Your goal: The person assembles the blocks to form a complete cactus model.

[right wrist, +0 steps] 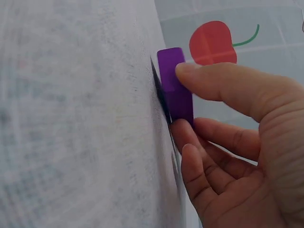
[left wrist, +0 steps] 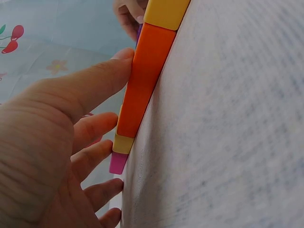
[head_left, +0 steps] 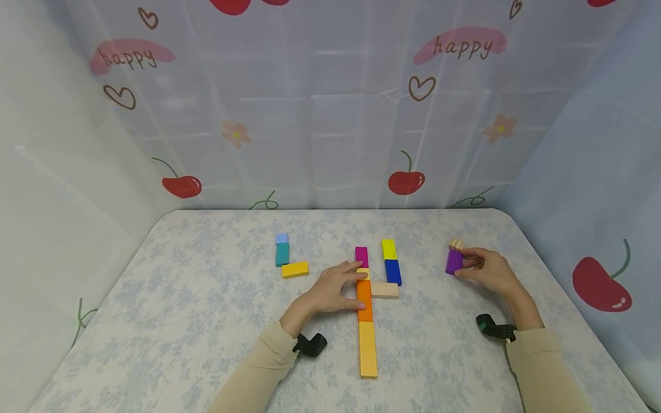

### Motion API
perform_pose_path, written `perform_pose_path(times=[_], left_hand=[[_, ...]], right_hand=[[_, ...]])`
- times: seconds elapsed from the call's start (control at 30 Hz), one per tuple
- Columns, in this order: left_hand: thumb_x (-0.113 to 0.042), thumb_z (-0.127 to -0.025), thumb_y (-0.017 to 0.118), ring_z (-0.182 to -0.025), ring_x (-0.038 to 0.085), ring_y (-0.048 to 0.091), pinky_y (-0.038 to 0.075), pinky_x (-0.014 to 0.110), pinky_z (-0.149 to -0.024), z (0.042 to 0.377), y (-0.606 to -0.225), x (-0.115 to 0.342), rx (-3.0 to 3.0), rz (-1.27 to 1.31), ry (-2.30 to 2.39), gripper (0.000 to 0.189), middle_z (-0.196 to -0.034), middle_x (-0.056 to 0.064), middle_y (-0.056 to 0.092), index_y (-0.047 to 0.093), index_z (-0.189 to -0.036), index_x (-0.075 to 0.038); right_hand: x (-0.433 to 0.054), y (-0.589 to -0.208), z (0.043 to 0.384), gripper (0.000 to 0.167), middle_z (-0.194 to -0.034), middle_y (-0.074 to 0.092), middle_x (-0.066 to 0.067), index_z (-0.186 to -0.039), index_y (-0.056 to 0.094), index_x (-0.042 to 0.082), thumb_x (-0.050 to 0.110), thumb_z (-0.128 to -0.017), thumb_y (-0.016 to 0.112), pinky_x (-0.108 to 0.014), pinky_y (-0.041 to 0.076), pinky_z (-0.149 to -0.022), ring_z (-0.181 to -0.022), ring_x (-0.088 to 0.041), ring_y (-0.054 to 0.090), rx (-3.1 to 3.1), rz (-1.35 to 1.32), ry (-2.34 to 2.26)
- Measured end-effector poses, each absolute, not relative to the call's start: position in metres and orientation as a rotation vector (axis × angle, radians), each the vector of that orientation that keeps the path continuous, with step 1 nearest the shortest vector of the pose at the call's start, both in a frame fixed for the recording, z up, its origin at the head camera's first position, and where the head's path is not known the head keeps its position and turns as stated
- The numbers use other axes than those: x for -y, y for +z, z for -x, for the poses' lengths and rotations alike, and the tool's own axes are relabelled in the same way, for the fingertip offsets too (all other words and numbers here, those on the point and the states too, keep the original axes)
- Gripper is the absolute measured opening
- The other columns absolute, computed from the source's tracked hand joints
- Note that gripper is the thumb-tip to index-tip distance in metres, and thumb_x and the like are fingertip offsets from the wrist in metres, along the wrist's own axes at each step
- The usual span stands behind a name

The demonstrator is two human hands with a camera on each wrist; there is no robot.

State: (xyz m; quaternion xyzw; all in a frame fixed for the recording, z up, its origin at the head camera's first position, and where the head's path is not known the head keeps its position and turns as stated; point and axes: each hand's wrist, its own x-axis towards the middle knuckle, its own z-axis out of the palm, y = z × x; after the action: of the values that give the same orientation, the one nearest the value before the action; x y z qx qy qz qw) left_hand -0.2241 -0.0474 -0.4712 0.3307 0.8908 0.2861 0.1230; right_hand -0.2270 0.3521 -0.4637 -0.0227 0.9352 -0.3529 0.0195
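Toward the right side of the pale, blue-mottled tabletop (head_left: 155, 321), my right hand (head_left: 488, 268) pinches a purple rectangular block (head_left: 454, 262) between thumb and fingertips, opened no wider than the block needs. A striped, wood-coloured piece (head_left: 456, 244) shows just beyond; whether the two touch, I cannot tell.

My left hand (head_left: 333, 289) is loosely spread, gripping nothing, over a straight row of coloured blocks (head_left: 366, 314): thumb against the bright orange block (head_left: 364, 301), fingertips at the small pale-yellow block (head_left: 364, 274) and the edge of the magenta block (head_left: 361, 257). A long amber block (head_left: 368, 350) makes the near end, and a plain beige block (head_left: 385, 290) lies crosswise at the row's right side.

For the pinch, I judge it best to set my thumb squarely on the purple face, so the block cannot twist, and to draw it away from the striped piece without a nudge. On the left, light contact should do; a sideways push could kink the row. Any approach from the right had better pass high over the dark blue block (head_left: 393, 272).
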Motion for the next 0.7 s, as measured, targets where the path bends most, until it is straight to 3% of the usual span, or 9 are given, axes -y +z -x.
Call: perform_pose_path(times=[0.47,0.7], left_hand=[[-0.041,-0.085,0.074,-0.151,0.027,0.020,0.017,0.053,-0.120,0.224,-0.472,0.047,-2.597,-0.957,0.823,0.068,-0.161,0.000,0.029,0.051,-0.144,-0.020],[-0.040,-0.085,0.075,-0.150,0.028,0.020,0.017,0.053,-0.120,0.224,-0.472,0.048,-2.597,-0.953,0.824,0.067,-0.161,0.000,0.029,0.051,-0.144,-0.020]], right_hand=[[-0.326,-0.446,0.237,0.069,-0.119,0.062,-0.023,-0.141,0.048,0.001,0.035,-0.087,0.074,-0.027,0.050,-0.076,-0.102,-0.031,0.061,-2.920,0.069,-1.244],[-0.297,-0.433,0.267,0.074,-0.120,0.060,-0.021,-0.142,0.047,0.002,0.039,-0.085,0.075,-0.043,0.054,-0.079,-0.105,-0.033,0.058,-2.916,0.064,-1.287]])
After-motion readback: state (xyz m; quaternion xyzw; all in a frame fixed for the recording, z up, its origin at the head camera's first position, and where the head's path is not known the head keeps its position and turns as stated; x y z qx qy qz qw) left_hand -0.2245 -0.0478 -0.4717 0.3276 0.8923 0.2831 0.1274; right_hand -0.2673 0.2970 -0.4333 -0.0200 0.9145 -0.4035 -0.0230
